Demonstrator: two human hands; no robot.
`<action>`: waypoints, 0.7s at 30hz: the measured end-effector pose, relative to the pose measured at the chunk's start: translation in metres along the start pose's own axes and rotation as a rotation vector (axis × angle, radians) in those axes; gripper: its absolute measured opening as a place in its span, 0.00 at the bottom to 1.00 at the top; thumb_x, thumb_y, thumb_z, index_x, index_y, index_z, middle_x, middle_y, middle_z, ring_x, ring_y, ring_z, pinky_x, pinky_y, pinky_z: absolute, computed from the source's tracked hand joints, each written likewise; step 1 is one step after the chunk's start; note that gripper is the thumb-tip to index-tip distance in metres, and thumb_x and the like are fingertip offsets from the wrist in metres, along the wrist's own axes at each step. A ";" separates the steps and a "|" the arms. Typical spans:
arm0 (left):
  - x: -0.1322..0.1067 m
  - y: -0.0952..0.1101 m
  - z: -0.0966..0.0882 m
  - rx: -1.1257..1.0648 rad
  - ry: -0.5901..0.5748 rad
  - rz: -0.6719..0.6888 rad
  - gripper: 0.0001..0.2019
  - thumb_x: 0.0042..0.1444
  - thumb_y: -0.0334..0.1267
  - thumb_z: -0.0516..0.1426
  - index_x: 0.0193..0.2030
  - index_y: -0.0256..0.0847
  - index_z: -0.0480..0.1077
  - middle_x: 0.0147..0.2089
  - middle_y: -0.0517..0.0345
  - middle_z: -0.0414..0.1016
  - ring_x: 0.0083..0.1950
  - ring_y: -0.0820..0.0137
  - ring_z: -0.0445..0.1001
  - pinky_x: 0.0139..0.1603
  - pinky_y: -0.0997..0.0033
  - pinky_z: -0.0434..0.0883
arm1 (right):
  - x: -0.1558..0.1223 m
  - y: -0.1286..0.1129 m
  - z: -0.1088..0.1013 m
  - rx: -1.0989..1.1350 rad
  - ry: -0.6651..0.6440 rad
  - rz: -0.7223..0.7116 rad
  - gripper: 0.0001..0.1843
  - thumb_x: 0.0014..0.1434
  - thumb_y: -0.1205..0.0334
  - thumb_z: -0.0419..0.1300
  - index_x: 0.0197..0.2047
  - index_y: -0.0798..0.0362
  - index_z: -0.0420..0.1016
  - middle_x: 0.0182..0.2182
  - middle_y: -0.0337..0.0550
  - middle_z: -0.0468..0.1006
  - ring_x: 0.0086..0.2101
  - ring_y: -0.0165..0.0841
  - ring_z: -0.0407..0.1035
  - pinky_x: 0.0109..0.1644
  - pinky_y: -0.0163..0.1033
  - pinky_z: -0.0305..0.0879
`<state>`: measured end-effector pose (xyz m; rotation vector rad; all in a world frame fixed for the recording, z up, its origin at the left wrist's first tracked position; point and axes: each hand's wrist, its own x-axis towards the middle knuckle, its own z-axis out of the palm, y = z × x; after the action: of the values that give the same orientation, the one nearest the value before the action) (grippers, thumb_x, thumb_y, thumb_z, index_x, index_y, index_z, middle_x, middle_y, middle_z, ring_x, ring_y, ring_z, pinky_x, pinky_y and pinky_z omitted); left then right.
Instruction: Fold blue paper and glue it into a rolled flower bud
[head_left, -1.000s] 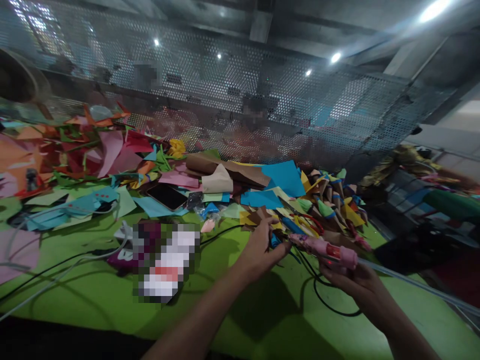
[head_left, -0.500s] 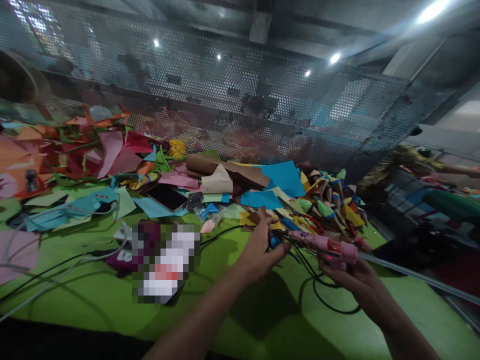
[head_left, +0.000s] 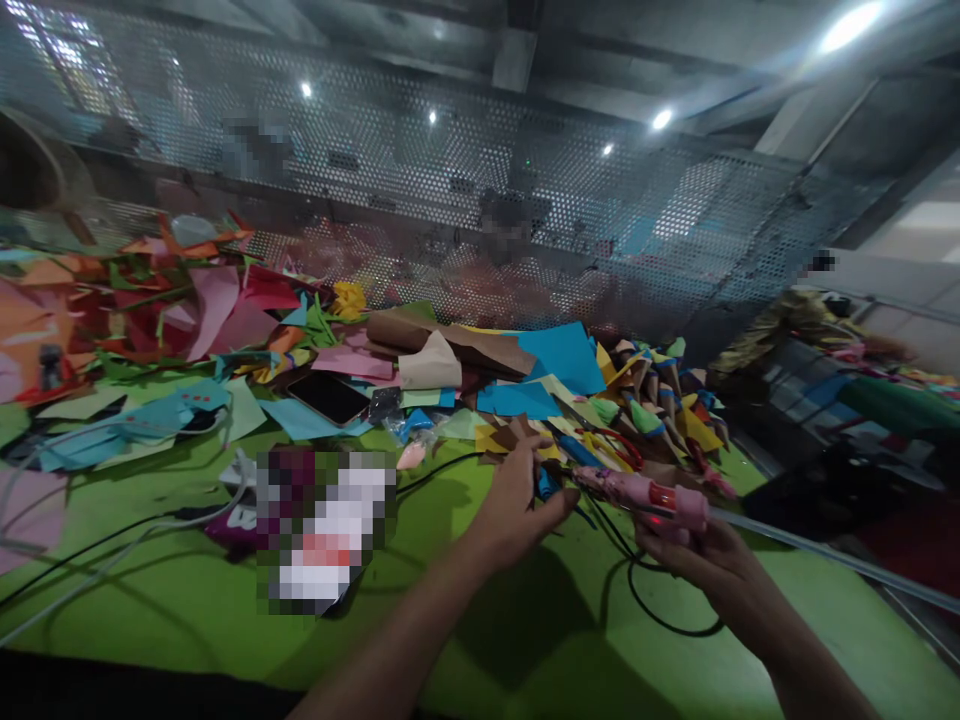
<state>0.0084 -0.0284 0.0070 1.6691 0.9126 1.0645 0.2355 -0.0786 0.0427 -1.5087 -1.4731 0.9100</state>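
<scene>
My right hand [head_left: 705, 565] is wrapped round a pink hot glue gun [head_left: 641, 490], its nozzle pointing left. A long translucent glue stick [head_left: 825, 553] extends from the gun's back end to the right. Between the fingers of my left hand [head_left: 517, 505] is a small blue and brown paper piece [head_left: 547, 486], partly hidden by the thumb. The nozzle is close to that piece; whether they touch I cannot tell. Just beyond lie orange-handled scissors [head_left: 628, 452] among paper scraps. A black cord [head_left: 675, 630] loops on the green table below the gun.
Rolled brown paper [head_left: 465, 345] and blue sheets [head_left: 562, 358] lie behind my hands, with several folded paper cones [head_left: 660, 385] to their right. Two phones, one dark [head_left: 328, 398] and one lit [head_left: 334, 530], rest left of a purple power socket [head_left: 240, 525]. A perforated metal screen [head_left: 450, 220] stands behind.
The whole view has shifted slightly, with the scene now a little further left. Both hands keep their grips, and the glue gun stays by the paper piece.
</scene>
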 end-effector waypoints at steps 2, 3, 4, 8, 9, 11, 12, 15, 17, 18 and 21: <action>0.000 0.001 0.000 0.011 0.008 -0.006 0.29 0.59 0.49 0.56 0.63 0.39 0.56 0.58 0.44 0.66 0.58 0.56 0.66 0.60 0.55 0.62 | 0.000 0.001 -0.002 -0.023 -0.047 -0.005 0.25 0.48 0.47 0.70 0.48 0.49 0.82 0.43 0.49 0.83 0.44 0.49 0.76 0.48 0.48 0.74; 0.000 0.001 0.000 0.017 0.012 -0.007 0.29 0.58 0.48 0.56 0.63 0.39 0.56 0.57 0.44 0.66 0.58 0.56 0.66 0.60 0.55 0.62 | -0.001 0.002 -0.003 -0.034 -0.060 -0.001 0.25 0.49 0.47 0.69 0.49 0.49 0.81 0.44 0.49 0.83 0.45 0.49 0.75 0.47 0.47 0.74; 0.000 0.001 0.001 0.024 0.016 -0.006 0.29 0.58 0.47 0.56 0.63 0.38 0.56 0.57 0.45 0.67 0.57 0.56 0.66 0.60 0.55 0.62 | -0.002 0.003 -0.004 -0.039 -0.063 0.008 0.26 0.50 0.46 0.69 0.50 0.49 0.81 0.44 0.48 0.83 0.45 0.49 0.75 0.47 0.47 0.74; 0.000 0.000 0.002 0.046 0.030 0.013 0.28 0.58 0.46 0.56 0.63 0.39 0.56 0.57 0.46 0.66 0.58 0.56 0.65 0.60 0.55 0.62 | -0.006 0.004 -0.006 -0.043 -0.061 0.029 0.26 0.51 0.46 0.68 0.51 0.49 0.80 0.43 0.48 0.83 0.42 0.47 0.76 0.45 0.45 0.74; 0.000 -0.001 0.002 0.049 0.030 0.017 0.28 0.58 0.46 0.56 0.63 0.39 0.56 0.58 0.46 0.66 0.58 0.56 0.65 0.61 0.55 0.61 | -0.005 0.003 -0.006 -0.043 -0.060 0.023 0.26 0.51 0.46 0.68 0.51 0.49 0.80 0.43 0.47 0.83 0.42 0.47 0.76 0.44 0.45 0.74; 0.000 -0.001 0.002 0.058 0.029 0.018 0.28 0.59 0.46 0.56 0.63 0.39 0.56 0.59 0.46 0.65 0.59 0.56 0.64 0.61 0.54 0.61 | -0.004 0.001 -0.003 -0.038 -0.059 0.004 0.26 0.50 0.47 0.69 0.50 0.49 0.81 0.41 0.47 0.83 0.40 0.46 0.76 0.42 0.43 0.74; 0.000 -0.001 0.002 0.062 0.026 0.016 0.28 0.59 0.46 0.56 0.63 0.39 0.56 0.60 0.46 0.65 0.59 0.55 0.64 0.61 0.54 0.61 | -0.003 -0.001 -0.002 -0.030 -0.046 -0.005 0.25 0.50 0.47 0.69 0.50 0.49 0.81 0.40 0.46 0.83 0.38 0.45 0.76 0.41 0.43 0.74; 0.000 -0.002 0.001 0.067 0.018 0.027 0.29 0.59 0.48 0.56 0.64 0.39 0.56 0.61 0.45 0.64 0.60 0.55 0.63 0.62 0.53 0.60 | -0.001 -0.004 0.001 -0.013 0.005 -0.019 0.25 0.48 0.47 0.70 0.48 0.49 0.82 0.35 0.45 0.83 0.33 0.43 0.75 0.38 0.42 0.74; -0.001 -0.002 0.001 0.070 0.019 0.035 0.29 0.59 0.48 0.56 0.64 0.39 0.56 0.62 0.45 0.64 0.60 0.54 0.63 0.62 0.53 0.60 | 0.000 -0.004 0.002 -0.017 0.021 -0.013 0.24 0.48 0.47 0.70 0.46 0.49 0.83 0.31 0.44 0.82 0.31 0.42 0.74 0.36 0.43 0.74; -0.001 -0.003 0.001 0.072 0.022 0.036 0.29 0.59 0.48 0.56 0.64 0.39 0.56 0.62 0.45 0.64 0.60 0.54 0.63 0.62 0.53 0.60 | -0.001 -0.004 0.002 -0.022 0.015 -0.006 0.24 0.47 0.47 0.70 0.45 0.50 0.83 0.30 0.44 0.82 0.30 0.42 0.74 0.35 0.43 0.74; -0.001 -0.004 0.002 0.075 0.041 0.039 0.28 0.59 0.48 0.56 0.63 0.40 0.56 0.61 0.45 0.65 0.60 0.55 0.64 0.62 0.53 0.61 | -0.003 -0.006 0.002 -0.007 0.023 0.018 0.23 0.45 0.47 0.71 0.42 0.50 0.83 0.31 0.44 0.82 0.31 0.42 0.74 0.36 0.43 0.74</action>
<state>0.0093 -0.0285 0.0024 1.7384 0.9598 1.1062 0.2310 -0.0820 0.0468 -1.5346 -1.4503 0.8963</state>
